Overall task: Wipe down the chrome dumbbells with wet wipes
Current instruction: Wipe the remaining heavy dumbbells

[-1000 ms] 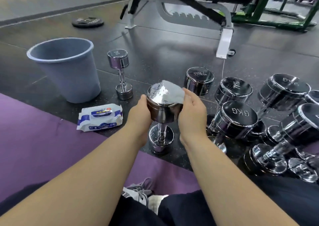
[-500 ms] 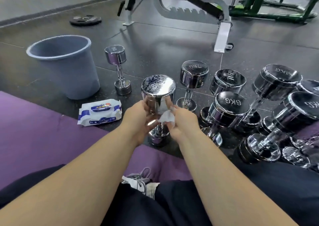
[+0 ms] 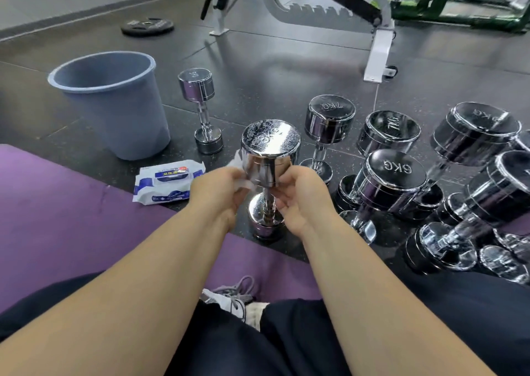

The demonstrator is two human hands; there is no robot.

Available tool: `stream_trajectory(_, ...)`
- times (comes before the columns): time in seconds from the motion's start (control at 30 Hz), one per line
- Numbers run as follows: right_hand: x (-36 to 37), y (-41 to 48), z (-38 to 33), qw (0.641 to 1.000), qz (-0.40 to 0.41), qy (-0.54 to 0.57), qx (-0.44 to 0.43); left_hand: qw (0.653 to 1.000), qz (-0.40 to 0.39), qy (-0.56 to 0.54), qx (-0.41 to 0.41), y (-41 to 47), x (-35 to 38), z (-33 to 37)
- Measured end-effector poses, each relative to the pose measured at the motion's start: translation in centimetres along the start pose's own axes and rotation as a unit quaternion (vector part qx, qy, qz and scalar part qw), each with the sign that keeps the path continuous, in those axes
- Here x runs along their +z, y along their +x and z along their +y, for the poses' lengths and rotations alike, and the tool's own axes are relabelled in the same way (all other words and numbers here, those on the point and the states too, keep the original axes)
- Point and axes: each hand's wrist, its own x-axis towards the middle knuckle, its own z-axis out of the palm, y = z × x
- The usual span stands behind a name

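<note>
A chrome dumbbell (image 3: pixel 271 139) stands upright on the dark floor just beyond the purple mat, its wet top face marked 6KG. My left hand (image 3: pixel 220 189) holds a white wet wipe (image 3: pixel 238 162) against the left side of the upper head. My right hand (image 3: pixel 301 197) grips the dumbbell from the right, fingers curled under the upper head by the handle. The lower head shows between my wrists.
A grey-blue bucket (image 3: pixel 109 100) and a wet wipe pack (image 3: pixel 169 182) sit to the left, with a small upright dumbbell (image 3: pixel 200 109) between them. Several larger chrome dumbbells (image 3: pixel 395 175) crowd the right. A weight bench (image 3: pixel 378 45) and a plate (image 3: pixel 147 26) lie beyond.
The wipe left the top face, passed down between my hands and now lies against the head's left side in my left hand. My right hand now grips under the head.
</note>
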Motion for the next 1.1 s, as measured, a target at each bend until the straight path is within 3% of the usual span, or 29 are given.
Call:
stream_trajectory(0.07, 0.0, 0.0, 0.0, 0.999, 0.016, 0.045, 0.005, 0.997, 0.009, 0.018, 0.079, -0.5, 0.7, -0.4)
stream_trajectory(0.1, 0.1, -0.1, 0.0, 0.997, 0.022, 0.074, 0.002, 0.985, 0.020, 0.087, 0.146, -0.9, 0.8, -1.0)
stream_trajectory(0.17, 0.3, 0.0, -0.1, 0.993, 0.036, 0.109, -0.009, 0.940, 0.042, 0.215, 0.262, -1.6, 0.5, -2.3)
stream_trajectory(0.2, 0.4, 0.0, -0.2, 0.992, 0.044, 0.118, -0.015, 0.926, 0.055, 0.243, 0.282, -1.9, 0.2, -2.6)
stream_trajectory(0.4, 0.6, 0.2, 0.3, 0.992, 0.048, 0.115, -0.023, 0.915, 0.035, 0.277, 0.292, -2.4, 0.8, -4.0)
stream_trajectory(0.57, -0.4, 0.4, 0.0, 0.990, 0.063, 0.128, -0.023, 0.919, 0.100, 0.236, 0.300, -0.1, 1.0, -3.2)
stream_trajectory(0.63, -0.7, 0.8, -0.3, 0.990, 0.071, 0.122, -0.022, 0.918, 0.079, 0.275, 0.273, 0.1, 0.5, -3.8)
stream_trajectory(0.7, -0.8, 1.1, -0.4, 0.990, 0.073, 0.116, -0.014, 0.941, 0.051, 0.272, 0.193, 0.2, 0.4, -4.7)
stream_trajectory(0.77, -0.7, 1.5, -0.3, 0.992, 0.070, 0.106, -0.007, 0.987, 0.004, 0.136, 0.081, 0.5, 0.7, -4.4)
stream_trajectory(0.87, -0.8, 2.0, -0.2, 0.992, 0.071, 0.101, 0.005, 0.996, -0.055, -0.040, -0.050, 1.4, 1.2, -2.8)
stream_trajectory(1.1, -1.1, 3.0, -0.7, 0.991, 0.079, 0.109, 0.015, 0.989, -0.114, 0.005, -0.089, 5.1, 1.9, -0.7)
